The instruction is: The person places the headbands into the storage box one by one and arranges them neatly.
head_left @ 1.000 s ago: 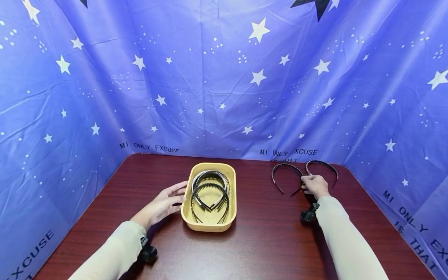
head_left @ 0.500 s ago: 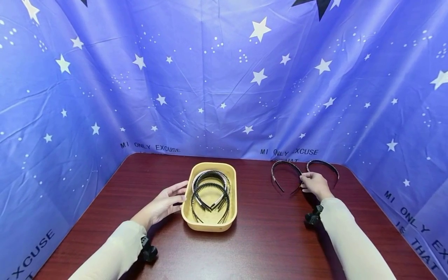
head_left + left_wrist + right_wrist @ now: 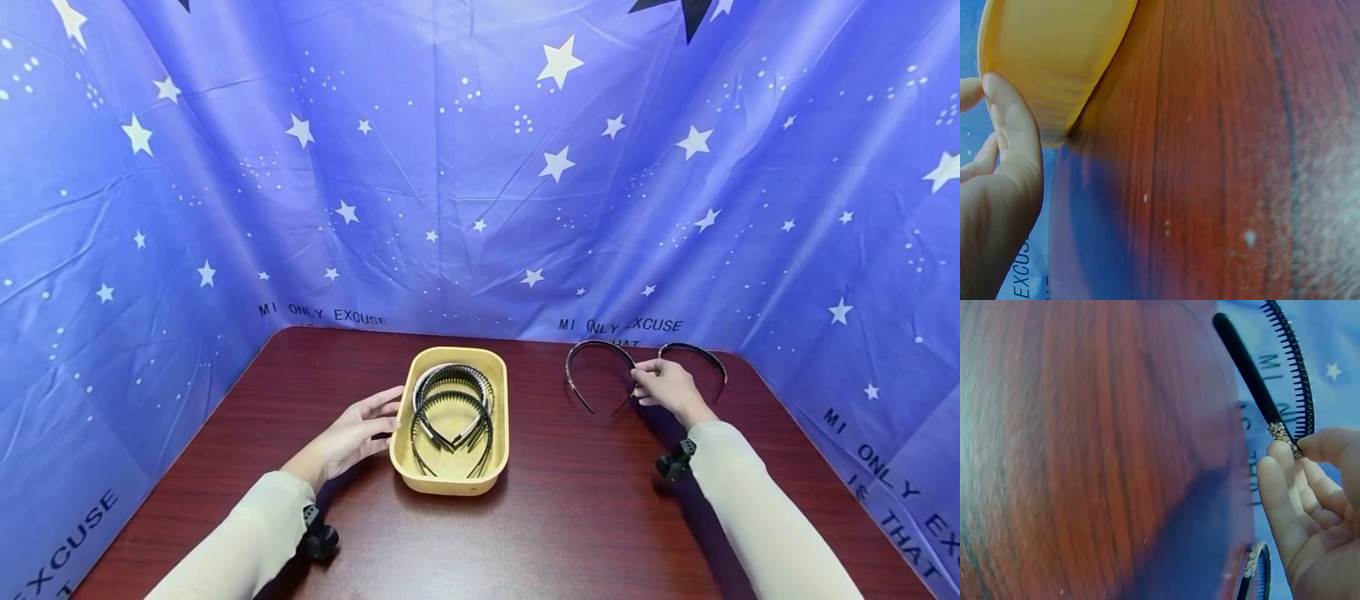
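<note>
In the head view my right hand [image 3: 666, 388] pinches one leg of a black toothed headband [image 3: 597, 343], which stands raised at the table's right side. Up close, the right wrist view shows thumb and fingertips on a glittery band [image 3: 1280, 432] near its smooth black end. Behind that hand lies a second dark headband [image 3: 693, 347], partly covered by it. To the left, a yellow plastic bin [image 3: 450, 486] holds several headbands [image 3: 452, 408], overlapping one another. My left hand [image 3: 352, 433] touches the bin's left wall with its fingers extended and spread.
A dark red wood-grain table [image 3: 558, 508] carries everything. Blue cloth [image 3: 480, 167] with white stars hangs around its back and sides. The second headband lies close to the far right corner.
My right hand has moved left, carrying the pinched headband away from the other one. My left hand and the bin have stayed put.
</note>
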Demonstrator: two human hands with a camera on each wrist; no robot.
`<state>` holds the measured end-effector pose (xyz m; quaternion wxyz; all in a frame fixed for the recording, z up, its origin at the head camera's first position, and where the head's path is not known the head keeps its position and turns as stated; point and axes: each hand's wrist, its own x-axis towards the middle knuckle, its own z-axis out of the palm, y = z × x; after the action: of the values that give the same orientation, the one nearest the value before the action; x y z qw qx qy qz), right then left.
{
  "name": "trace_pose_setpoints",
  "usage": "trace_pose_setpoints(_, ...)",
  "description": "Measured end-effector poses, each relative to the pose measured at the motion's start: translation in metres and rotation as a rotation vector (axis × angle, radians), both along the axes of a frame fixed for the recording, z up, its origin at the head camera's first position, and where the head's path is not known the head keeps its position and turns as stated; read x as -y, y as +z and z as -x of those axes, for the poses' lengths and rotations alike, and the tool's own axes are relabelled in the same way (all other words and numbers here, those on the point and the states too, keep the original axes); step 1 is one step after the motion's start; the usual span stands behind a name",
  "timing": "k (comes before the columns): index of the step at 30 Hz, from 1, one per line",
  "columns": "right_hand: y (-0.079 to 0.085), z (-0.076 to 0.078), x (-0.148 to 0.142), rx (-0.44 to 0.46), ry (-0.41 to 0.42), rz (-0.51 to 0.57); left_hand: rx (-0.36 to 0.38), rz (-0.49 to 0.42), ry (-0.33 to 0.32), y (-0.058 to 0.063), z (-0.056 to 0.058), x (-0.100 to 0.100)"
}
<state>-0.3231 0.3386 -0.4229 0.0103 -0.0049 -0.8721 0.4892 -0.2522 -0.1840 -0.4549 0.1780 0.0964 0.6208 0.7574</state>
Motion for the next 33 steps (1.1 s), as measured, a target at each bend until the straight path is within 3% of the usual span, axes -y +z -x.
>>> trace_pose_setpoints(33,0.042,-0.015,0.051,-0.046,0.196,0.136,-0.007,0.0,-0.002,0.0,-0.002,-0.001)
